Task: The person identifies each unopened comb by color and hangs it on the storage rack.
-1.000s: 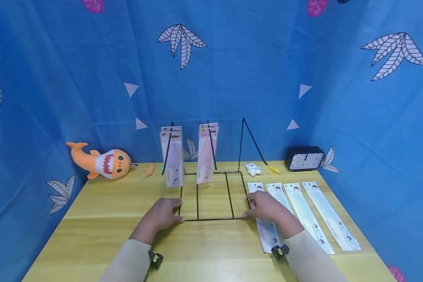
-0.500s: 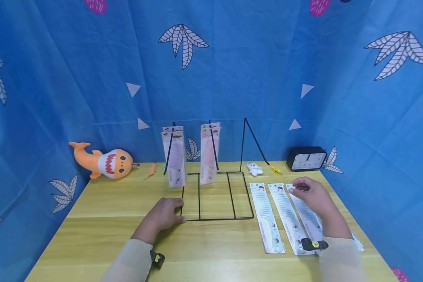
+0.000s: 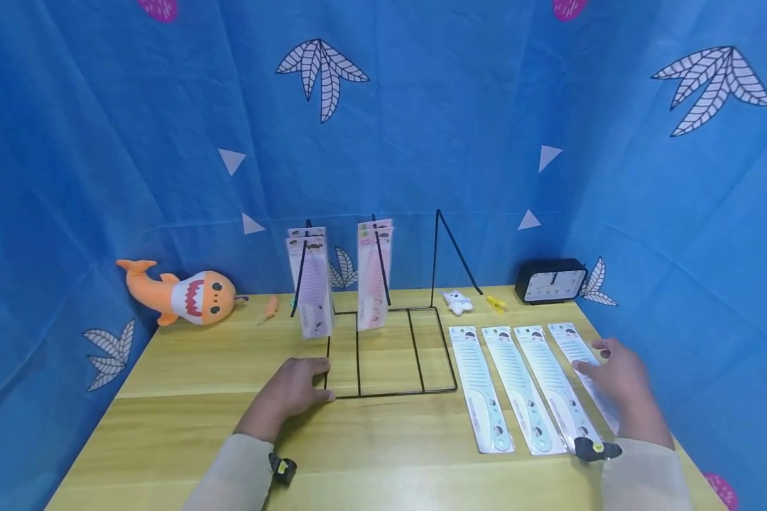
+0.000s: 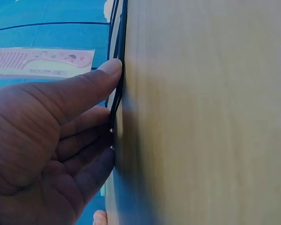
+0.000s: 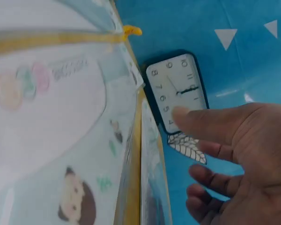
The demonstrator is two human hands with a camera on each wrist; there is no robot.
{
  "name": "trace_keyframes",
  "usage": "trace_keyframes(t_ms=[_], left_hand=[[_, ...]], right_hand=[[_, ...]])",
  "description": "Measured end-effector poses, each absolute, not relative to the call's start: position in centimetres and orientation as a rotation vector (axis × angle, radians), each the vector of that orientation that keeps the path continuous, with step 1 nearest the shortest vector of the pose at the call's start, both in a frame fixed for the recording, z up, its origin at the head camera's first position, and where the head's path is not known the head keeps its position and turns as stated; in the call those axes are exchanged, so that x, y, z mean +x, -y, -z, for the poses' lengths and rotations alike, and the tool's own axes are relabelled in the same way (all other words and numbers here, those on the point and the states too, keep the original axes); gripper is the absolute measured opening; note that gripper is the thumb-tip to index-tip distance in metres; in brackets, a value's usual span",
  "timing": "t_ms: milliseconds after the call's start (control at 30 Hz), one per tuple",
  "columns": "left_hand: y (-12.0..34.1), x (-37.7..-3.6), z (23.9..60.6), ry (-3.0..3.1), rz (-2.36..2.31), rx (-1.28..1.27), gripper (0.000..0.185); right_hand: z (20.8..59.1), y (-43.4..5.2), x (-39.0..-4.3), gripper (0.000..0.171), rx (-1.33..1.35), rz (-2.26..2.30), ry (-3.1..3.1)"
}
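Observation:
My left hand point(image 3: 294, 389) rests at the front left corner of a black wire display rack point(image 3: 391, 394). In the left wrist view, its thumb and fingertips touch the base wire, spread apart. Purple packaged combs point(image 3: 313, 298) hang from the rack's left hook and pink packaged combs point(image 3: 373, 284) from the middle one. The right hook point(image 3: 458, 246) carries nothing. Over the rightmost blue packaged comb point(image 3: 572, 346) hovers my right hand point(image 3: 623, 380), fingers loosely bent and holding nothing. Other blue packaged combs point(image 3: 483, 397) lie beside it in a row, hook holes away from me.
An orange plush shark point(image 3: 194, 296) lies at the back left, near a small orange item point(image 3: 271, 306). Behind the row of combs are a white bear figure point(image 3: 457, 303), yellow clips point(image 3: 495, 304) and a black clock point(image 3: 551, 281). Blue curtain surrounds the table.
My right hand has left the rack's front right corner and moved rightward across the row of packaged combs to the rightmost one. My left hand stays at the rack.

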State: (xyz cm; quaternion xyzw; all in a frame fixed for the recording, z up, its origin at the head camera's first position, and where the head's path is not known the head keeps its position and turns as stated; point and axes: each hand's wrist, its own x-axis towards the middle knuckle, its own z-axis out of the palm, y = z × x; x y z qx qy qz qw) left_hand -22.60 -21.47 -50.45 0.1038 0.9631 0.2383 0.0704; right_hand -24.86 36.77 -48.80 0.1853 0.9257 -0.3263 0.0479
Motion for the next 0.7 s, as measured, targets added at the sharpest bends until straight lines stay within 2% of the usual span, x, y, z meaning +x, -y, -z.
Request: trace_keyframes(t_ms=[467,700], left_hand=[[21.5,-22.5,50.6,-2.887,-0.734,0.278,0.064],[21.6,-22.5,50.6,-2.895,-0.739,0.281,0.063]], right_hand=[[49.7,-37.7,-24.7,0.089,0.661,0.849,-2.736],[50.1,-37.7,-24.9,0.082,0.617,0.764,-2.736]])
